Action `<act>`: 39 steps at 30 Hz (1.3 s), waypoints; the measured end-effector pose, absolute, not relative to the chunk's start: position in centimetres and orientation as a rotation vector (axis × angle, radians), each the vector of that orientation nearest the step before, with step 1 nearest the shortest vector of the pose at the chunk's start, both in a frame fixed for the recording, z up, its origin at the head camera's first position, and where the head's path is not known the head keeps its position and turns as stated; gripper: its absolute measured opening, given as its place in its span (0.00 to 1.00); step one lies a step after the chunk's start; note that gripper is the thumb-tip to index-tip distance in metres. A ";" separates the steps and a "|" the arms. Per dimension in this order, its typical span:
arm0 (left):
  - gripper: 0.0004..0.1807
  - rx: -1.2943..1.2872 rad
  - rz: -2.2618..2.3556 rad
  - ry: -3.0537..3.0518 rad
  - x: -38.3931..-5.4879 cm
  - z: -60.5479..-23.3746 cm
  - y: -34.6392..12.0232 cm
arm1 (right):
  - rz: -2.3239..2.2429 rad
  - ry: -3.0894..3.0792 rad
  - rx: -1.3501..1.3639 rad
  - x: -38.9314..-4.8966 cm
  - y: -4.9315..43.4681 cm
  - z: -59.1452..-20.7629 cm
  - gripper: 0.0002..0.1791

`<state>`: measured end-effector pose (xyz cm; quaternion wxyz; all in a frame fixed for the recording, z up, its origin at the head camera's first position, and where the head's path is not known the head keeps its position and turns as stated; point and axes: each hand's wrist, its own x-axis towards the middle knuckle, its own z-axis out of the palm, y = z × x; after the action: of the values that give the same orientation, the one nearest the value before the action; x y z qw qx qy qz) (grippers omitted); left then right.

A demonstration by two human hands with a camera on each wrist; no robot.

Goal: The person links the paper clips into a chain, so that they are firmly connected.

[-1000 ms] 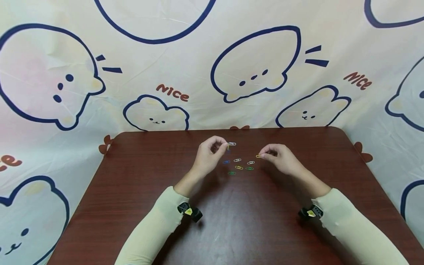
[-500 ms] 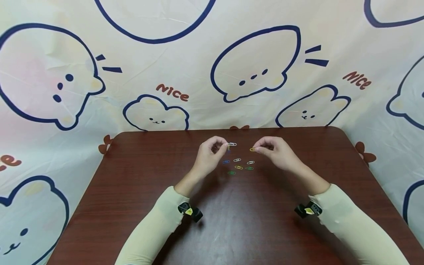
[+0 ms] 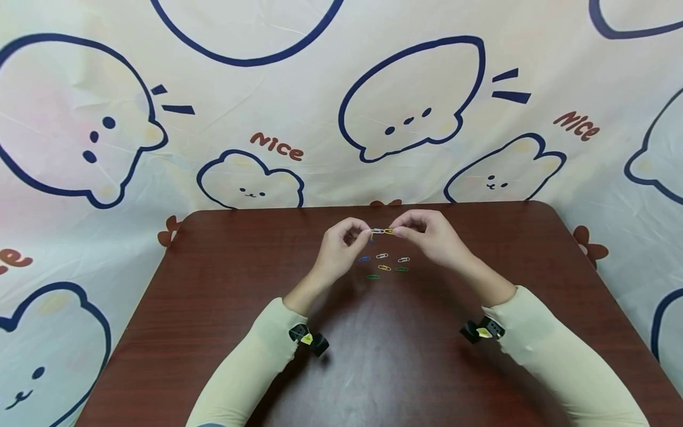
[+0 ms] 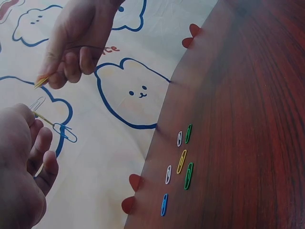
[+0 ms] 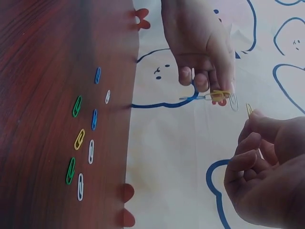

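Observation:
My left hand (image 3: 340, 244) pinches a short chain of paper clips between thumb and forefinger. A white paper clip (image 5: 234, 102) sticks out from its fingertips, and a yellow paper clip (image 4: 45, 118) with a blue paper clip (image 4: 66, 133) on its end hangs below. My right hand (image 3: 433, 238) pinches another yellow paper clip (image 5: 249, 109) by one end, its free end pointing at the white one. In the head view these two clips meet end to end; both wrist views show a small gap. Both hands are raised over the far part of the table.
Loose paper clips lie on the dark brown table (image 3: 341, 367) below the hands: a yellow paper clip (image 4: 181, 161), green paper clips (image 4: 189, 176), white paper clips (image 5: 91, 151) and blue paper clips (image 5: 94, 119). Behind the table's far edge hangs a cartoon-printed cloth (image 3: 320, 107).
My right hand has moved left and away from me, bringing its yellow paper clip up to the white one. My left hand has stayed almost in place.

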<state>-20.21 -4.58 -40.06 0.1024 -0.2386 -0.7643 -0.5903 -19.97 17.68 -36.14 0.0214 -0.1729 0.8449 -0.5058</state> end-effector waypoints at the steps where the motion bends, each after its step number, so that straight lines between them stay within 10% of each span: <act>1: 0.03 -0.700 -1.738 -2.257 -20.5 -40.4 -4.6 | -1.572 2.616 -0.544 -20.0 17.5 -36.1 0.08; 39: 0.03 -0.741 -1.703 -2.287 -20.9 -41.3 -5.0 | -1.454 2.706 -0.453 -20.2 16.9 -36.0 0.06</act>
<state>-20.87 -5.00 -41.26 0.0976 -0.2502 -0.7727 -0.5752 -20.22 16.95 -35.98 0.0180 -0.1457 0.8713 -0.4682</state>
